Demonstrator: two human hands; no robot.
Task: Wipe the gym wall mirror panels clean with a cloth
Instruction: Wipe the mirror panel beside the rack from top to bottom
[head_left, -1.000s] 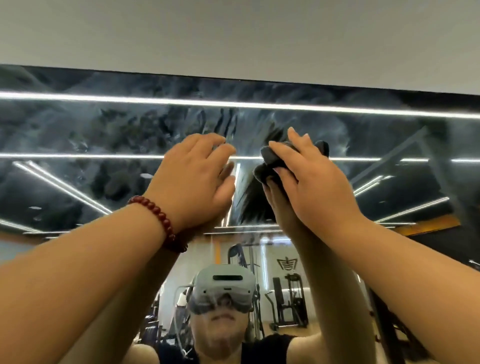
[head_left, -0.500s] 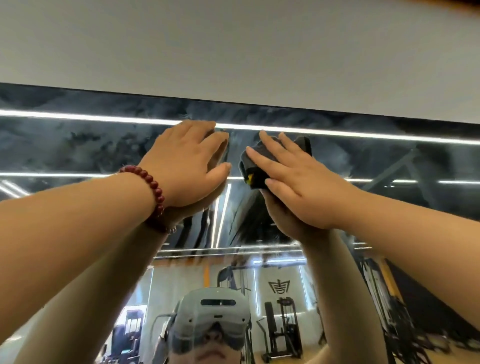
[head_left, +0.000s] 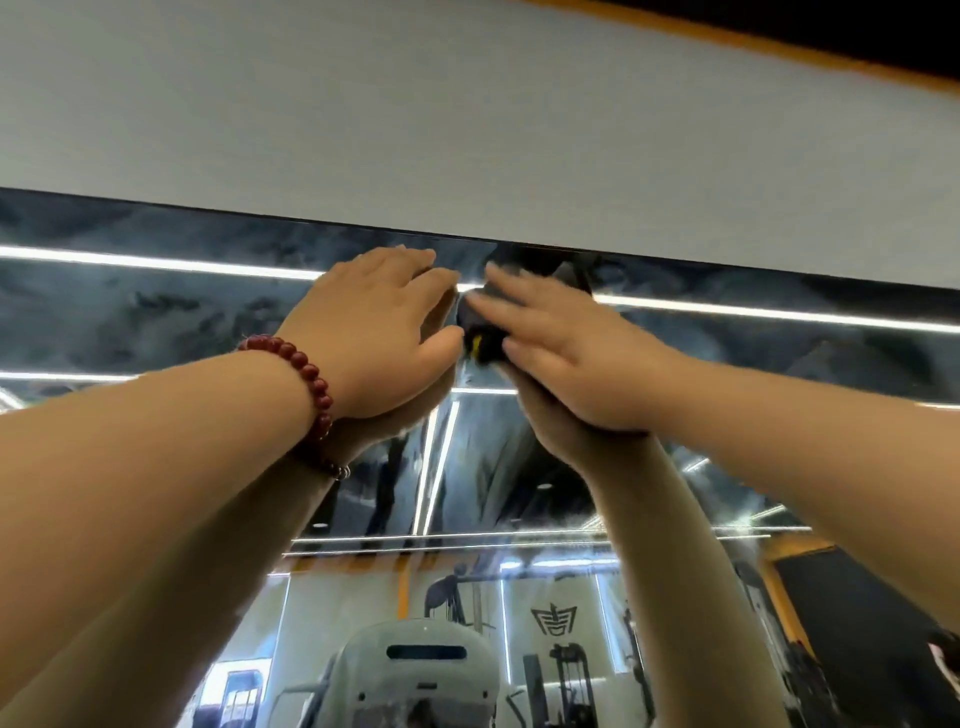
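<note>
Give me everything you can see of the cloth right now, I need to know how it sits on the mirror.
The cloth is dark grey to black, bunched into a small wad, with a yellow patch, maybe a tag, at its lower edge. Most of it is hidden under the right hand, whose straight fingers press it flat against the mirror just below the glass's top edge. The left hand lies on the glass right beside it; contact between them cannot be told. Motion blur hides its texture.

Bare forearms without sleeves; a dark red beaded bracelet (head_left: 306, 384) circles the left wrist.
</note>
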